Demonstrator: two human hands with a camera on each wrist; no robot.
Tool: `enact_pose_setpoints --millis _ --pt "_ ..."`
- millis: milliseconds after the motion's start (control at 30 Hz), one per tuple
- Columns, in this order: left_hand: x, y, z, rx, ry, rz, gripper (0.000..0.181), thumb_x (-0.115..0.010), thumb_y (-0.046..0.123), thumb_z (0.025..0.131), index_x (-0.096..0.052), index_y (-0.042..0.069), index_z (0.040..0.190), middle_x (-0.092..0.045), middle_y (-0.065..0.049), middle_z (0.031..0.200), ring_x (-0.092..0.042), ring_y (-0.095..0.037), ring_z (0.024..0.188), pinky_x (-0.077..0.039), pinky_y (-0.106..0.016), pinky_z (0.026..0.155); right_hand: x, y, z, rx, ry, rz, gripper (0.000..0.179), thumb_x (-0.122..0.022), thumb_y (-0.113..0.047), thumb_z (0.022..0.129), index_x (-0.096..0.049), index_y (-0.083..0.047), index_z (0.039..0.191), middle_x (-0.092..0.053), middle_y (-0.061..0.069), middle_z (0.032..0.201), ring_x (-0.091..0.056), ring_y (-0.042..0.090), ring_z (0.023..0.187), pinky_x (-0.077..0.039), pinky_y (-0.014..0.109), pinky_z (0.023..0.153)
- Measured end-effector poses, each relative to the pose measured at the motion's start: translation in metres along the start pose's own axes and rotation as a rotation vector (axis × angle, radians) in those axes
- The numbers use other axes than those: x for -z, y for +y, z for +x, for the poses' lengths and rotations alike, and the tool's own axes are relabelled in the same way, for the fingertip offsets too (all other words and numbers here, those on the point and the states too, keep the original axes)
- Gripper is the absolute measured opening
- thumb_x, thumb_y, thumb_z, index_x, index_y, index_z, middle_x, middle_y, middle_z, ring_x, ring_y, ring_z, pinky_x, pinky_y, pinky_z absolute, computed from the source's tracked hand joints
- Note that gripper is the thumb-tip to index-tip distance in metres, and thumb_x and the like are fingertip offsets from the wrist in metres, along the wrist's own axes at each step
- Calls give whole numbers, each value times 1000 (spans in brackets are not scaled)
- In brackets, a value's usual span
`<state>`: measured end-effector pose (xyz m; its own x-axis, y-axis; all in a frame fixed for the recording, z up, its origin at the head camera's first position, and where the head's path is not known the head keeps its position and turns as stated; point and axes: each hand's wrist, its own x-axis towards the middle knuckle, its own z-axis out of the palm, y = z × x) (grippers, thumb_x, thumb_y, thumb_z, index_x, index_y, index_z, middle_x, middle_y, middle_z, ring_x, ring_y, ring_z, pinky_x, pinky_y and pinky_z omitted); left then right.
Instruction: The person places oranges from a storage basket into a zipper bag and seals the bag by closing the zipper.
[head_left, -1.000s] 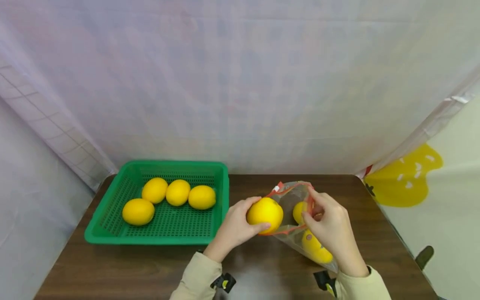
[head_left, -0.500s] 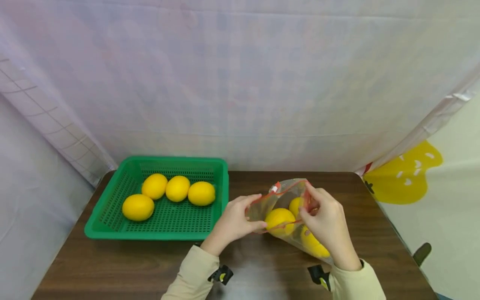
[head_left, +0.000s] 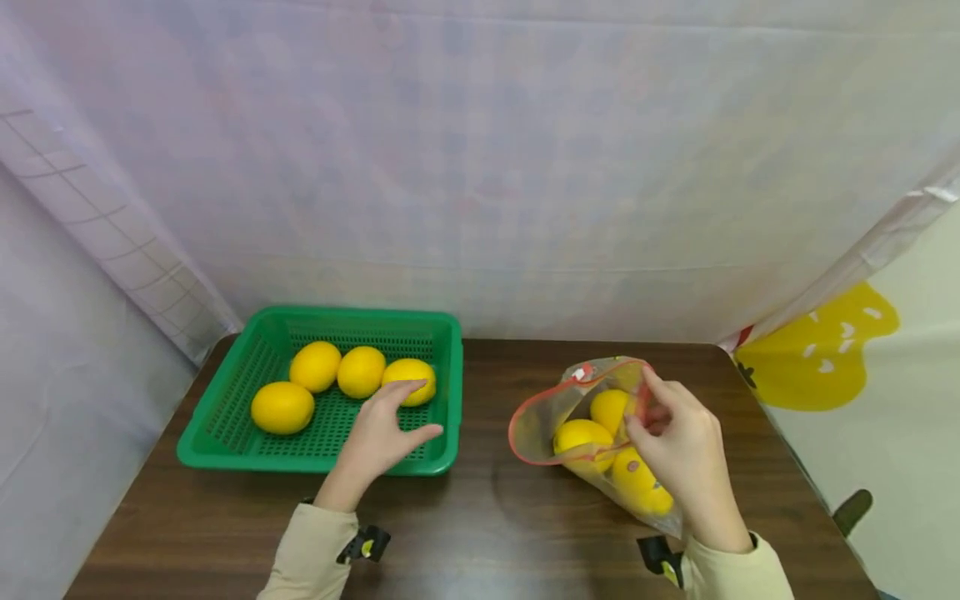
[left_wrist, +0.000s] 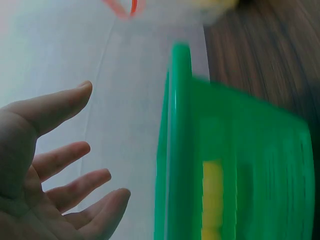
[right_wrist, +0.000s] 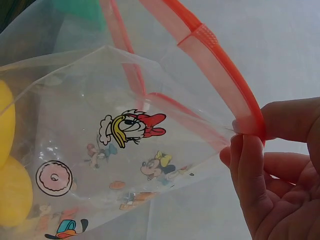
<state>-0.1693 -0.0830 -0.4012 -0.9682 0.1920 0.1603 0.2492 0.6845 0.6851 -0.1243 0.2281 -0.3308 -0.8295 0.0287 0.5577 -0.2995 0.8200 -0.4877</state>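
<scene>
pinched between thumb and fingers, the red rim [right_wrist: 242, 95] of the clear bag [head_left: 534, 429] was held up by the right hand [head_left: 681, 442], on the right of the table [head_left: 480, 525]. the left hand [head_left: 381, 440] gripped nothing: its thumb and fingers stood apart at the near right of the green basket [head_left: 300, 462], close to the rightmost lemon [head_left: 408, 371]; i could not tell whether they touched it.

three lemons [head_left: 582, 437] lay inside the bag, its mouth gaping to the left, and four lay in the basket, the rightmost included. by that count the bagging seemed a little under halfway done; if all were meant to go in, four were left, and perhaps the closing too.

cartoon prints marked the bag: a duck [right_wrist: 132, 129] with a red bow, a mouse [right_wrist: 156, 166] with a yellow bow, a pink doughnut [right_wrist: 54, 178]. no brand or writing could be read.
</scene>
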Motion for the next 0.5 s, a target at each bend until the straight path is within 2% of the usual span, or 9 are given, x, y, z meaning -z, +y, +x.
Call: enact_pose_setpoints --millis 33,200,500 --pt "4 -6 -1 13 12 16 63 -75 31 74 -51 11 129 -48 -14 131 -46 -32 119 -42 -48 92 0 0 -1 1 1 -2 49 -71 10 63 -60 10 111 -61 8 79 -53 5 57 -39 7 48" --pt "23 -35 -6 62 62 56 63 -74 30 75 -50 6 129 -44 -20 133 -40 -38 121 -38 -55 93 2 0 -3 12 3 6 50 -72 12 63 -60 10 111 -60 8 78 -50 3 56 -39 8 47" --pt "52 -86 -16 167 205 141 63 -73 27 75 -50 -2 126 -36 -29 134 -30 -48 121 -32 -62 92 5 4 -6 13 -17 13 52 -70 13 63 -57 12 114 -59 8 80 -49 0 57 -40 7 49"
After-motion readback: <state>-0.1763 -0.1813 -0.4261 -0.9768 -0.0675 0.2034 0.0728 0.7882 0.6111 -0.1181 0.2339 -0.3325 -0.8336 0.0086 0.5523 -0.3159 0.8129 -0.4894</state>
